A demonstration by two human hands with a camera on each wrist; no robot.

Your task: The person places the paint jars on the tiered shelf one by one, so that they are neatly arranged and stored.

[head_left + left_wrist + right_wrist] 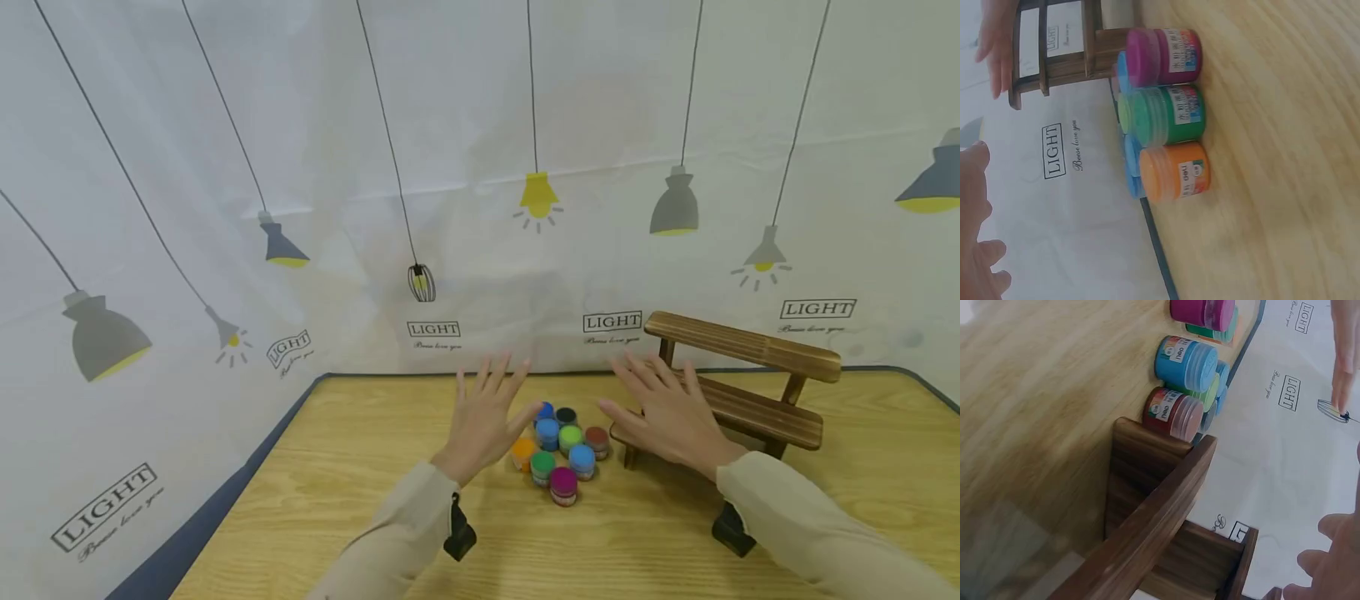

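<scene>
Sleeves [405,527], left fingers [515,383] spread free, right fingers [630,379] likewise, overlapping wooden rack [742,343], jars [571,438] between

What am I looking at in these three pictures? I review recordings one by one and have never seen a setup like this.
There is no machine here, only a person's bare left hand and right hand. The wide picture comes from a camera worn on the head, looking forward and down. The two sideways-looking ones come from cameras worn on the wrists, one left, one right.

On the wooden table stands a cluster of nine small jars in various colours; to its right in the head view is a brown stepped wooden rack. The backdrop is printed with lamps and the word LIGHT. Both hands are spread open, and neither holds anything.
</scene>
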